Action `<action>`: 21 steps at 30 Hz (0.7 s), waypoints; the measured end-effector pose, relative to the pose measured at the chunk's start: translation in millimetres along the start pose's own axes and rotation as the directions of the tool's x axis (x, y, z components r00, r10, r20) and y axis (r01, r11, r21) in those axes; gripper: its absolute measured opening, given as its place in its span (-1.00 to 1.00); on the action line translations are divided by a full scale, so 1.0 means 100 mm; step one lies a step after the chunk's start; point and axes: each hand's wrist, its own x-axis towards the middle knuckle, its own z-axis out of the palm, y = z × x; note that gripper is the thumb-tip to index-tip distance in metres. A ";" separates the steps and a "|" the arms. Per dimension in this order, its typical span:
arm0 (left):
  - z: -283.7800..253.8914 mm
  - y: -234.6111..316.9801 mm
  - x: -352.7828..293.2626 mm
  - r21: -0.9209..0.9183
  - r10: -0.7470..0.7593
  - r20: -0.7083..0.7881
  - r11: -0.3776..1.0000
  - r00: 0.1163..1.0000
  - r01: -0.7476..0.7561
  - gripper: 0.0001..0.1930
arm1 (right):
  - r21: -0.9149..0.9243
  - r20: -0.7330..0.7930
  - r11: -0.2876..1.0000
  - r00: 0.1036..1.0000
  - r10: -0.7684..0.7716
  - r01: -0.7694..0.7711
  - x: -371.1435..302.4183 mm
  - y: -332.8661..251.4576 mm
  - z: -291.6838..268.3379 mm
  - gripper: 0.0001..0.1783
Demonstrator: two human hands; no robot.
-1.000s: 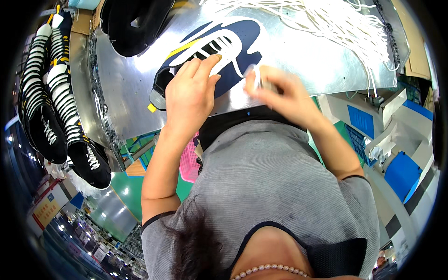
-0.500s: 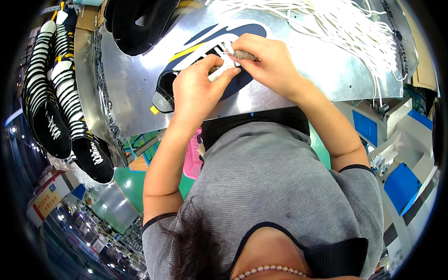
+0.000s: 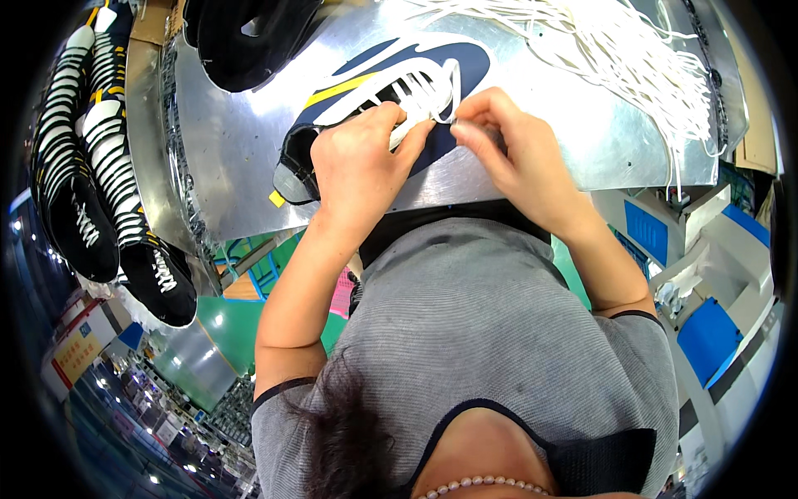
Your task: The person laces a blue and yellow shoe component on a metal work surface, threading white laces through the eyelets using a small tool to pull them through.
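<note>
A navy shoe upper (image 3: pixel 445 141) with white trim and a yellow stripe lies on the metal table. My left hand (image 3: pixel 357 158) is closed on its white eyelet edge, thumb and index finger pinching near the lace rows. White lace (image 3: pixel 417 87) runs in several bars across the upper's opening, and a loose loop of it stands up at the right end. Beside that loop, my right hand (image 3: pixel 524 158) pinches the lace with thumb and fingertips. Something dark shows inside the curled right fingers, too hidden to name.
A heap of white laces (image 3: pixel 632 75) spreads over the table's (image 3: pixel 565 154) far right, some hanging off the front edge. Black shoe parts (image 3: pixel 245 41) lie at the far left. Several laced black-and-white uppers (image 3: pixel 158 270) hang in strings beyond the left edge.
My right hand has moved right and slightly nearer me, drawing out a lace loop. The grey-handled slim tool seen in it before is no longer plainly visible. My left hand keeps its hold.
</note>
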 end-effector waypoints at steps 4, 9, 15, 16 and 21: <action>0.01 -0.02 0.00 0.040 0.041 -0.005 0.998 0.999 -0.041 -0.72 | -0.080 0.088 0.990 0.988 0.125 -0.118 0.01 -0.01 -0.01 -0.82; 0.01 -0.05 0.00 -0.037 0.098 -0.011 0.995 0.995 -0.098 -0.73 | -0.066 0.044 0.995 0.996 0.081 -0.078 -0.01 0.10 0.06 -0.81; -0.04 -0.03 -0.07 -0.182 0.180 0.078 0.970 0.980 -0.164 -0.80 | -0.037 -0.057 0.987 0.987 0.151 -0.154 -0.02 0.09 0.40 -0.76; -0.04 -0.05 -0.08 -0.187 0.183 0.050 0.967 0.982 -0.171 -0.81 | -0.047 -0.091 0.990 0.988 0.127 -0.132 -0.04 0.08 0.42 -0.75; -0.17 -0.03 -0.19 -0.126 0.238 0.126 0.967 0.963 -0.222 -0.84 | -0.083 0.144 0.996 0.988 0.055 -0.044 -0.13 0.09 0.12 -0.68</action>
